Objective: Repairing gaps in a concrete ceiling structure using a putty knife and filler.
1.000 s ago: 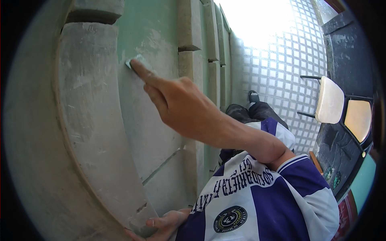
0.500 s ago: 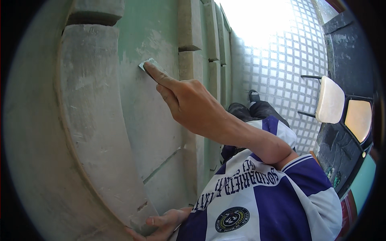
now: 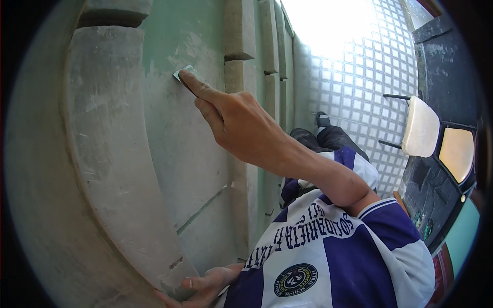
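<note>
- The right hand point(image 3: 241, 126) is up against the green wall point(image 3: 177, 31), its fingers curled and the forefinger stretched out, pressing a small flat grey piece point(image 3: 183, 74), which looks like a scrap of sanding paper, flat to the surface.
- That grey piece lies where the green paint gives way to a bare, scraped grey patch, just right of the broad curved moulding point(image 3: 110, 149) and left of the stepped pilaster point(image 3: 239, 31).
- The left hand point(image 3: 203, 287) is low down at the foot of the curved moulding, fingers loosely spread and resting against its chipped lower end; it clasps nothing that I can see.
- The two hands are well apart, one high on the wall and one at the bottom of the moulding.
- A thin scored line point(image 3: 201, 209) runs slantwise across the grey patch, below the right hand and right of the moulding.
- The person wears a blue-and-white shirt point(image 3: 339, 256) with a round dark badge point(image 3: 295, 280) on the chest and a band of dark lettering above it, both right of the moulding's foot.
- Far right of the wall stands a dark scooter point(image 3: 436, 174); a white rounded panel point(image 3: 420, 128) and a yellowish lamp lens point(image 3: 457, 151) sit on it side by side.
- Between wall and scooter lies a pale tiled floor point(image 3: 359, 77), with a dark shoe point(image 3: 322, 119) on it.
- I see no boxes or vessels around the wall.
</note>
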`<state>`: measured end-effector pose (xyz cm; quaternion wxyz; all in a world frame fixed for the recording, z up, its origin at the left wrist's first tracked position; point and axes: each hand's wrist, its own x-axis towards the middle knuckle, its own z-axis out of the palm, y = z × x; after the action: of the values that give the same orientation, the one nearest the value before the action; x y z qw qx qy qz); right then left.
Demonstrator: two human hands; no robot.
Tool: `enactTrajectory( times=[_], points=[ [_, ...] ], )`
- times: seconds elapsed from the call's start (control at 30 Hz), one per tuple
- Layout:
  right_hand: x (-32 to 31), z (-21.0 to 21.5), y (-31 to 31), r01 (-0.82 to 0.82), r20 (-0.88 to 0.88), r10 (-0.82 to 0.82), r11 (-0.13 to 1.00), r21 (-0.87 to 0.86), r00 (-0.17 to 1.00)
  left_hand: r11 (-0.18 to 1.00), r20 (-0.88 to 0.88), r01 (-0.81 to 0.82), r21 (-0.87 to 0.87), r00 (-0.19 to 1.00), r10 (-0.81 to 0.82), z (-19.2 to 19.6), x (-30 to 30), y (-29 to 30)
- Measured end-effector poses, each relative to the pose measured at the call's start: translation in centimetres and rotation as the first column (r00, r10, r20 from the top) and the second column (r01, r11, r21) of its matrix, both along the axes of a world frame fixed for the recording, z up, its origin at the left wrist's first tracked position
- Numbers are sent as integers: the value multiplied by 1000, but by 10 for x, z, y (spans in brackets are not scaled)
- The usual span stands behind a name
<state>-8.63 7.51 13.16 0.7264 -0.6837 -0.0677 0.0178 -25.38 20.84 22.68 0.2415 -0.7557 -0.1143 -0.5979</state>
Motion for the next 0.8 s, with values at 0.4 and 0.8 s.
enactTrajectory(
  times=[0.4, 0.8],
  points=[
    [7, -6, 1, 80, 8, -80, 997, 5, 997, 1000, -7, -6, 3, 1000, 6, -3, 0, -2],
    [4, -13, 14, 79, 60, -76, 996, -41, 995, 1000, 62, -19, 20, 998, 17, -3, 3, 2]
  ],
)
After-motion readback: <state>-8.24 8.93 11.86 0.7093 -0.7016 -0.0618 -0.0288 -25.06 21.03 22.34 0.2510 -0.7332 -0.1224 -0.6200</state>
